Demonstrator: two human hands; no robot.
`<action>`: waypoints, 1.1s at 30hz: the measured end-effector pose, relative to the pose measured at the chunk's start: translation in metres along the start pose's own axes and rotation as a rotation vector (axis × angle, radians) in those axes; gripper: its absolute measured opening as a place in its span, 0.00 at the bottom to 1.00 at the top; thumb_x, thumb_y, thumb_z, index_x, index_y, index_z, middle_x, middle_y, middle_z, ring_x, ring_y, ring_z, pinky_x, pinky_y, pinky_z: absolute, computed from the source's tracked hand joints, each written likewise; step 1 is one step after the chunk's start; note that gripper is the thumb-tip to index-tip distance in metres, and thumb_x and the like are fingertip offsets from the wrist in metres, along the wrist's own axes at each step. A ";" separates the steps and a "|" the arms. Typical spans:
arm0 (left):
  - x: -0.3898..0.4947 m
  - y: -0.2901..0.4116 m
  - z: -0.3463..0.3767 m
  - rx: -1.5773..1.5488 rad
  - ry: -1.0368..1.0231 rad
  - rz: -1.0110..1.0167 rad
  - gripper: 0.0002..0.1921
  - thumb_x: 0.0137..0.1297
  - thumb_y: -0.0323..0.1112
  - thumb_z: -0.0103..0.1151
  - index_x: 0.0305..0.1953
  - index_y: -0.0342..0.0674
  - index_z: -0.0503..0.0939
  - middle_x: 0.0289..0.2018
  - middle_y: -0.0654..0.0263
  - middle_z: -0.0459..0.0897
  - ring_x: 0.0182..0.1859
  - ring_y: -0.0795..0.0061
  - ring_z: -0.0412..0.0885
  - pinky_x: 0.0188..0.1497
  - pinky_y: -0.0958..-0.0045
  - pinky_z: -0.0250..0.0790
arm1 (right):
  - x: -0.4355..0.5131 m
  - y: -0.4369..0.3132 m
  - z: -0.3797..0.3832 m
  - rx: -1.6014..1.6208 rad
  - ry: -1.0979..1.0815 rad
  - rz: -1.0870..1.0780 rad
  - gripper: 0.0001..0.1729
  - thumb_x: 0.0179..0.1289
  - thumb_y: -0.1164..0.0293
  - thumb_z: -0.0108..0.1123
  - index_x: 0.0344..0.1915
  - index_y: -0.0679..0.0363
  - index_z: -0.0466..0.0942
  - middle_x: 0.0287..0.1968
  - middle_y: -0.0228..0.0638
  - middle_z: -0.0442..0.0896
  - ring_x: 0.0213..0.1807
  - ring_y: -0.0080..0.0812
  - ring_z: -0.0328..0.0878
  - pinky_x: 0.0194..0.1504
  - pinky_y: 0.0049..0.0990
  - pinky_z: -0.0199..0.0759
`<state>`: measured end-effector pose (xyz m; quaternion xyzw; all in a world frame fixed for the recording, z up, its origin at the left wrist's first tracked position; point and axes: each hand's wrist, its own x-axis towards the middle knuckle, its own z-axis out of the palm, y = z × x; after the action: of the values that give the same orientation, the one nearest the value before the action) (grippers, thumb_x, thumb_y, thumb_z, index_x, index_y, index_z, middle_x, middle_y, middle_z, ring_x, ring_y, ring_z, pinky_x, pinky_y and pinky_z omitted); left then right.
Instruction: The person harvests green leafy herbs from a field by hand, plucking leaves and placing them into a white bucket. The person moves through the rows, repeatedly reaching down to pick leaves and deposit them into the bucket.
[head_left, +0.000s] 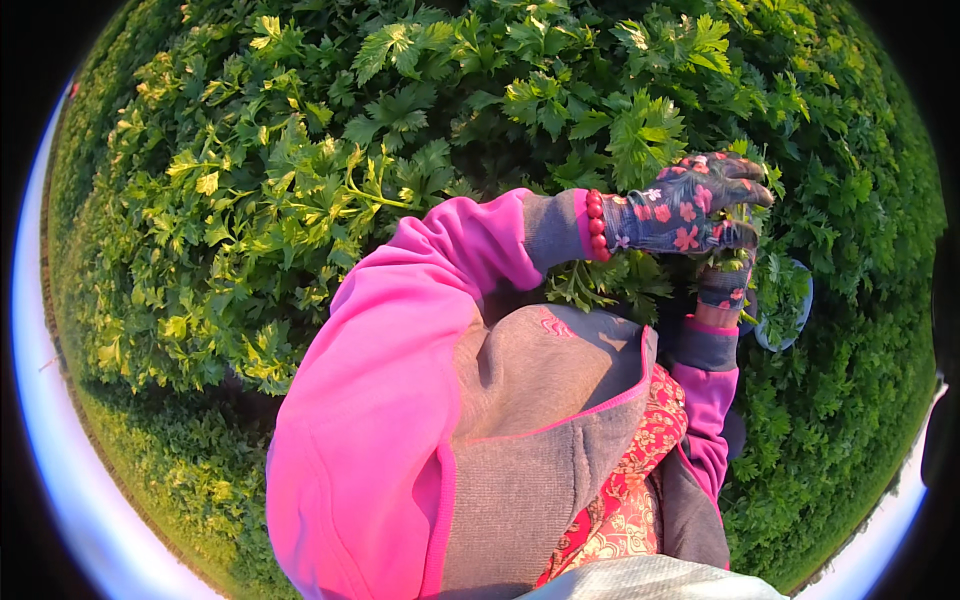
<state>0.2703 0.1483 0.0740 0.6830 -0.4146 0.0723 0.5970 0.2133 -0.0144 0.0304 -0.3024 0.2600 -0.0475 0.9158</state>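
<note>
Dark floral gloves cover both hands. My left hand (697, 202), with a red bead bracelet at its wrist, reaches across to the right, its fingers curved around leafy green stems (739, 217). Whether it grips them is unclear. Just below it is my right hand (727, 281), partly hidden behind the left one, with green stems in its grasp and a short stem end showing by the wrist. The two hands are close together. Dense celery-like plants (405, 105) with lobed leaves surround them.
Close to the right of my right hand, a pale, bluish-rimmed container (807, 304) has green leaves in it. Leafy plants stretch out on all sides to the field's edge. A whitish woven sheet (660, 581) lies at the bottom, against my clothing.
</note>
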 end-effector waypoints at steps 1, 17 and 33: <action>0.005 -0.002 -0.019 -0.158 0.006 0.001 0.18 0.63 0.42 0.60 0.53 0.45 0.76 0.52 0.60 0.77 0.57 0.62 0.72 0.58 0.65 0.65 | 0.002 -0.003 -0.004 -0.022 0.068 -0.042 0.23 0.68 0.61 0.47 0.58 0.59 0.69 0.54 0.42 0.77 0.51 0.39 0.76 0.51 0.38 0.74; -0.120 -0.054 -0.196 1.162 -0.361 -1.000 0.22 0.53 0.56 0.63 0.37 0.43 0.81 0.37 0.58 0.83 0.44 0.56 0.80 0.45 0.61 0.72 | 0.014 -0.013 -0.032 0.369 -0.480 0.214 0.29 0.60 0.71 0.50 0.63 0.59 0.62 0.65 0.48 0.62 0.55 0.41 0.68 0.55 0.34 0.70; -0.173 -0.096 -0.147 0.543 0.368 -0.956 0.08 0.62 0.36 0.55 0.39 0.39 0.77 0.25 0.65 0.81 0.24 0.71 0.78 0.24 0.71 0.70 | 0.009 -0.015 -0.033 0.356 -0.567 0.297 0.28 0.65 0.66 0.48 0.65 0.58 0.61 0.64 0.49 0.63 0.49 0.41 0.71 0.50 0.36 0.72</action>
<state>0.2801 0.3545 -0.0607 0.8993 0.0839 0.0159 0.4289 0.2055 -0.0464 0.0128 -0.0983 0.0244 0.1274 0.9867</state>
